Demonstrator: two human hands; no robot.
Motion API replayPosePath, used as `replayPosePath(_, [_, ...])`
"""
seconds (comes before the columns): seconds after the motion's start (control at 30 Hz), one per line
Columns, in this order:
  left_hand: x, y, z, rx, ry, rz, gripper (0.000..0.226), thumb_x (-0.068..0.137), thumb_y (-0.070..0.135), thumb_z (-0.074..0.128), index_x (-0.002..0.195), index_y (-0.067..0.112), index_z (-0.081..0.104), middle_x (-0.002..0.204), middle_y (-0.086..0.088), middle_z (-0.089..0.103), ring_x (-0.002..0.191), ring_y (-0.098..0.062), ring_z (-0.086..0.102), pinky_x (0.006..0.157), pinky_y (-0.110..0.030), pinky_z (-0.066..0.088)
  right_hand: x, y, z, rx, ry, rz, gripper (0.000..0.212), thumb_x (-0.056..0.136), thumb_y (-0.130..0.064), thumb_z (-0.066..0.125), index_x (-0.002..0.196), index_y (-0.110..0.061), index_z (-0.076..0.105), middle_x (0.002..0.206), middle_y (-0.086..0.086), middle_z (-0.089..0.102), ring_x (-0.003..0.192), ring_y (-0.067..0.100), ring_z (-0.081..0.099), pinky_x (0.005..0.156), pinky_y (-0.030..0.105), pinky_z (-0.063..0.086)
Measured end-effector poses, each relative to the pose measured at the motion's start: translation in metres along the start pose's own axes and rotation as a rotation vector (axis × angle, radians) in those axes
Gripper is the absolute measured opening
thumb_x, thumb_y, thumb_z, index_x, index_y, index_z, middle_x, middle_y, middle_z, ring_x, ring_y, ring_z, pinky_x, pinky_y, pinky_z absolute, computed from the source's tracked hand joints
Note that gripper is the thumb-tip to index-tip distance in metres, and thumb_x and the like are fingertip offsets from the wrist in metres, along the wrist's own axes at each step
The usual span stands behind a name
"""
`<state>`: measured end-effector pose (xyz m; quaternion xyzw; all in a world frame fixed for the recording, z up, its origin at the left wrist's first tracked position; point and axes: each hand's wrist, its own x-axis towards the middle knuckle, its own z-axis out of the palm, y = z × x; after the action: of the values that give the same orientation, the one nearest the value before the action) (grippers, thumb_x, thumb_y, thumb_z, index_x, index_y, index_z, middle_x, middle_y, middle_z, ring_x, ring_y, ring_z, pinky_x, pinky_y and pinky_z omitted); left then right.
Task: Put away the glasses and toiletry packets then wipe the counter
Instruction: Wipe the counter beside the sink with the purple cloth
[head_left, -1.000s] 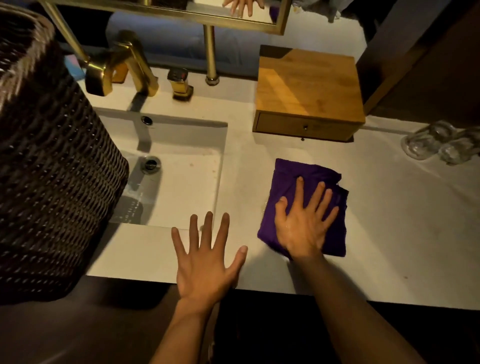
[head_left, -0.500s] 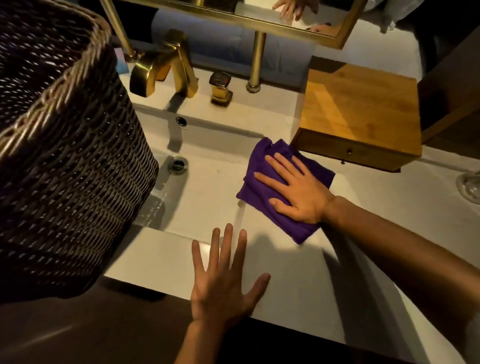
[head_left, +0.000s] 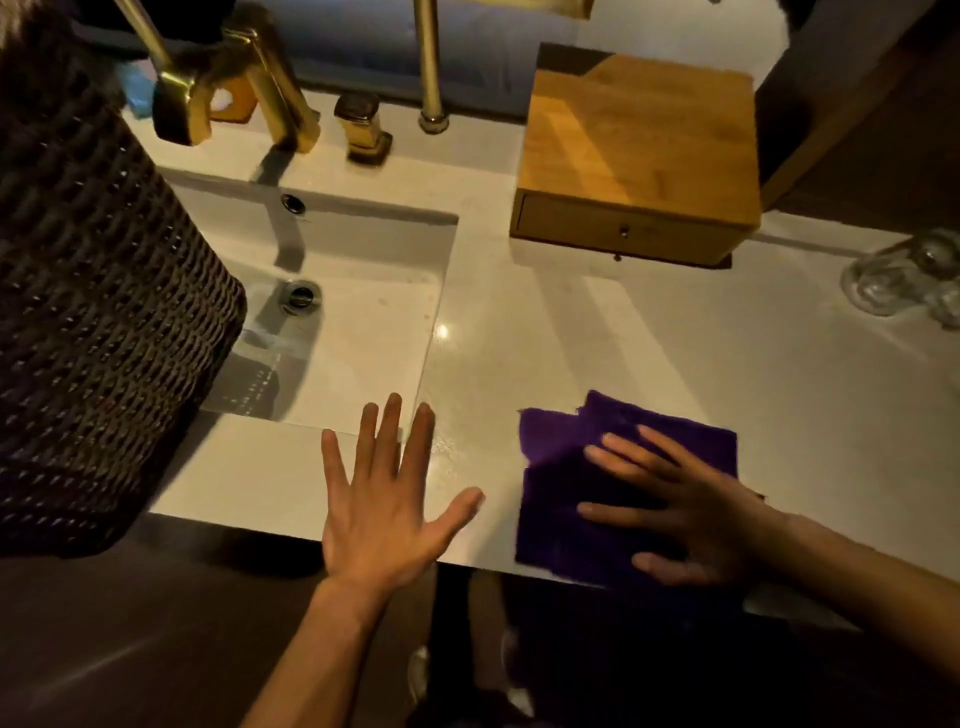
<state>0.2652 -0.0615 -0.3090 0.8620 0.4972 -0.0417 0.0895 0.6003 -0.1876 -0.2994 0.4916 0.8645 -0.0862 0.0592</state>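
A folded purple cloth (head_left: 566, 514) lies flat on the white counter (head_left: 649, 353) at its front edge. My right hand (head_left: 685, 514) presses down on the cloth with its fingers spread. My left hand (head_left: 387, 499) rests flat on the counter's front edge, fingers apart, just left of the cloth and in front of the sink (head_left: 353, 332). Clear glasses (head_left: 893, 280) stand upside down at the far right of the counter. A closed wooden drawer box (head_left: 639, 156) sits at the back of the counter.
A dark woven basket (head_left: 88, 291) fills the left side beside the sink. A brass faucet (head_left: 234, 88) and its handle (head_left: 363, 130) stand behind the basin. A brass mirror post (head_left: 428, 67) rises at the back.
My right hand has slid the purple cloth from the sink's back right corner down to the counter's front edge. My left hand has stayed flat on the front edge.
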Motion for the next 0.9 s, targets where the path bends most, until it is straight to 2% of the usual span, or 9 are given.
replayPosePath(0.1, [0.000,0.000,0.000,-0.007,0.002,-0.005,0.093,0.088,0.086,0.020,0.163,0.030,0.007,0.171,-0.005,0.003,0.159,-0.025,-0.002,0.121,-0.067,0.006,-0.076,0.013,0.007,0.093,0.039,0.393,0.065,0.094,-0.061,0.038,0.154,-0.043,0.022,0.167,0.007,0.011,0.154,0.032,0.011,0.123,0.051,0.006])
replayPosePath(0.17, [-0.001,0.000,0.000,-0.017,0.011,0.000,0.092,0.089,0.085,0.020,0.162,0.031,0.010,0.171,-0.005,0.006,0.159,-0.024,-0.002,0.121,-0.067,0.004,-0.096,0.028,0.006,0.161,0.085,0.701,0.065,0.093,-0.067,0.027,0.154,-0.047,0.016,0.167,0.003,0.009,0.154,0.030,0.011,0.123,0.051,0.007])
replayPosePath(0.27, [-0.002,0.001,-0.002,-0.041,0.016,0.004,0.091,0.089,0.085,0.021,0.162,0.031,0.013,0.171,-0.005,0.007,0.159,-0.023,-0.002,0.122,-0.066,0.001,-0.073,0.052,0.005,0.205,0.144,1.051,0.066,0.091,-0.071,0.017,0.153,-0.052,0.009,0.167,0.004,0.008,0.154,0.027,0.005,0.122,0.056,0.008])
replayPosePath(0.37, [-0.003,0.002,-0.006,-0.052,0.022,0.005,0.093,0.087,0.086,0.015,0.162,0.030,0.011,0.171,-0.005,0.005,0.159,-0.024,-0.002,0.122,-0.066,0.000,-0.006,0.068,-0.002,0.211,0.160,1.231,0.068,0.089,-0.069,0.016,0.153,-0.049,0.007,0.167,0.007,0.004,0.154,0.028,0.000,0.121,0.058,0.004])
replayPosePath(0.47, [-0.004,0.004,-0.009,-0.045,0.060,0.033,0.096,0.087,0.085,0.008,0.161,0.024,0.004,0.171,-0.007,0.007,0.158,-0.027,0.004,0.121,-0.068,0.007,0.080,0.053,-0.020,0.200,0.180,1.154,0.068,0.091,-0.065,0.020,0.155,-0.045,0.009,0.167,0.010,0.003,0.154,0.032,-0.001,0.121,0.060,0.003])
replayPosePath(0.63, [-0.007,0.001,-0.008,-0.084,0.114,0.058,0.100,0.087,0.084,0.011,0.162,0.017,0.005,0.171,-0.010,0.007,0.158,-0.028,0.006,0.122,-0.067,0.008,0.161,-0.063,-0.022,0.138,0.151,0.553,0.065,0.091,-0.064,0.027,0.153,-0.048,0.015,0.167,0.009,0.007,0.154,0.031,0.002,0.121,0.058,0.002])
replayPosePath(0.7, [-0.007,0.000,-0.009,-0.097,0.115,0.061,0.103,0.086,0.084,0.012,0.162,0.015,0.009,0.171,-0.009,0.008,0.158,-0.027,0.005,0.122,-0.065,0.006,0.139,-0.093,-0.011,0.106,0.179,0.400,0.065,0.090,-0.063,0.033,0.153,-0.047,0.021,0.167,0.009,0.009,0.154,0.030,0.004,0.121,0.056,0.006])
replayPosePath(0.77, [-0.007,0.001,-0.010,-0.082,0.100,0.062,0.105,0.085,0.085,0.010,0.162,0.013,0.011,0.171,-0.008,0.006,0.158,-0.027,0.003,0.123,-0.065,0.005,0.096,-0.103,0.002,0.099,0.200,0.337,0.065,0.091,-0.062,0.038,0.152,-0.047,0.024,0.167,0.007,0.009,0.155,0.028,0.004,0.121,0.056,0.010])
replayPosePath(0.9, [-0.006,0.002,-0.010,-0.022,0.074,0.049,0.102,0.087,0.084,0.003,0.163,0.016,0.009,0.172,-0.005,0.001,0.159,-0.025,-0.002,0.123,-0.064,0.003,-0.010,-0.071,0.017,0.097,0.195,0.420,0.065,0.089,-0.063,0.045,0.151,-0.046,0.031,0.166,0.008,0.015,0.154,0.029,0.012,0.121,0.055,0.013])
